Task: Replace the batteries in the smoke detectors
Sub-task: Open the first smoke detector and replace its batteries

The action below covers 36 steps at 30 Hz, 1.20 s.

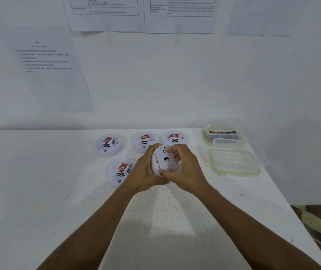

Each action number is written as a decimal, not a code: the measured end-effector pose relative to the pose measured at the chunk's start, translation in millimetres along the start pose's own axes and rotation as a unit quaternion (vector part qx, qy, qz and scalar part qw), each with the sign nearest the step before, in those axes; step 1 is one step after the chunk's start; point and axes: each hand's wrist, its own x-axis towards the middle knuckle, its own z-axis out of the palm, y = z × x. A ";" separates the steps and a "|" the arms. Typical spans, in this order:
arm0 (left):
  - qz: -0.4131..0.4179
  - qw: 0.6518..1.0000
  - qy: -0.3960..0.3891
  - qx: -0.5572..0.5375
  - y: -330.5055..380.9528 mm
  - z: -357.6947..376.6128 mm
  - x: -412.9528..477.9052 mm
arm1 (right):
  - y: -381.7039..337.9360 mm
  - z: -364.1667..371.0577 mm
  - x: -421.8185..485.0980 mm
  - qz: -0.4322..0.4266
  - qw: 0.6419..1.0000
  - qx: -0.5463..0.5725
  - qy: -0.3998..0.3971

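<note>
Holding one round white smoke detector (165,160) on edge above the table (58,191), back facing us; our left hand (146,171) cups it, right hand (186,168) clasps its rim.

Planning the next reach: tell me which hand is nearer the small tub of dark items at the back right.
Right. The right hand grips the lifted smoke detector, left of and in front of the tub; the left hand grips its other side, further left.

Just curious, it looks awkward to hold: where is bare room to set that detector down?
Bare: the left side and near half of the table. Crowded: four smoke detectors at the back, plastic containers along the right.
</note>
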 end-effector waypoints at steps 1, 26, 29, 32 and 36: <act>0.001 1.000 0.000 -0.006 -1.1 -0.9 -1.1 | 1.3 1.4 0.0 -0.001 1.000 -0.001 -0.004; 0.007 1.000 -0.027 -0.004 5.9 -4.7 -7.0 | -6.1 -19.4 -3.5 -0.042 0.999 -0.004 -0.032; 0.011 1.000 -0.024 -0.003 6.2 -4.2 -5.0 | -6.1 -20.5 -3.0 -0.045 0.999 -0.001 -0.028; 0.005 1.000 -0.025 0.010 5.3 -6.8 -2.7 | -8.0 -25.8 -2.9 -0.039 0.999 0.014 -0.035; -0.006 1.000 0.002 0.007 -4.2 -17.5 -6.4 | -0.2 -40.1 -1.1 -0.042 0.999 0.029 0.020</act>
